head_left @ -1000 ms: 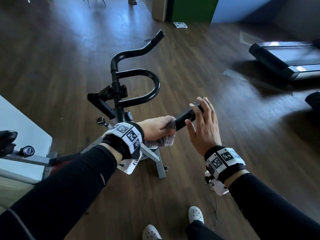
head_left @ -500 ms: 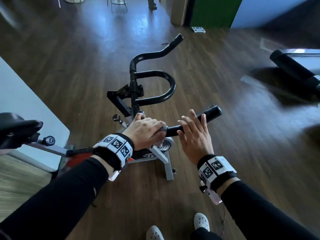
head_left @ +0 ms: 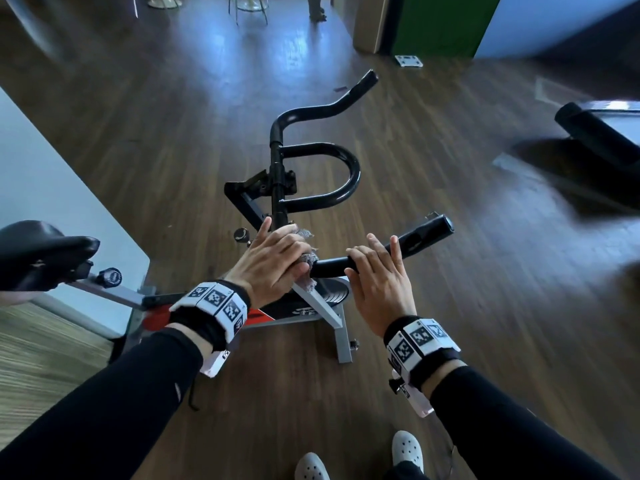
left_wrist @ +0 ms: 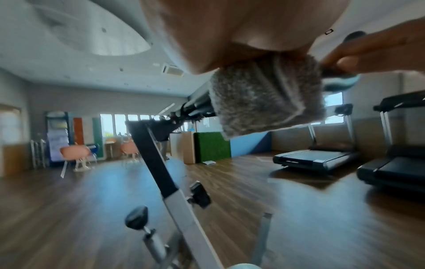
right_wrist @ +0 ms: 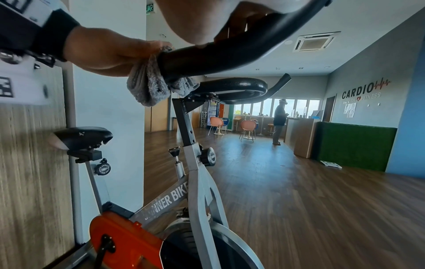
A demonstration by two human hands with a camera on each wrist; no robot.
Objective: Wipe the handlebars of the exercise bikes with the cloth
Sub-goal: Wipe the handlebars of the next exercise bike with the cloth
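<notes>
A black handlebar [head_left: 426,233] tops a grey and orange exercise bike [right_wrist: 197,182]. My left hand [head_left: 277,258] grips a grey fluffy cloth [head_left: 309,258] wrapped round the near bar, close to the centre stem. In the left wrist view the cloth [left_wrist: 264,94] hugs the bar under my palm. The right wrist view shows the cloth [right_wrist: 149,85] hanging below my left hand [right_wrist: 108,54]. My right hand [head_left: 377,275] lies over the same bar to the right of the cloth, fingers across the top and the thumb under it. The bar's end sticks out beyond that hand.
The bike's black saddle [head_left: 45,251] is at the left, next to a pale wall panel [head_left: 52,188]. Treadmills [left_wrist: 315,158] stand at the right. A green panel [right_wrist: 354,145] and a standing person [right_wrist: 279,122] are far off. My white shoes [head_left: 407,448] are on the wood floor.
My left hand has slid the cloth along the bar toward the centre stem. My right hand has shifted from the bar's end to its middle.
</notes>
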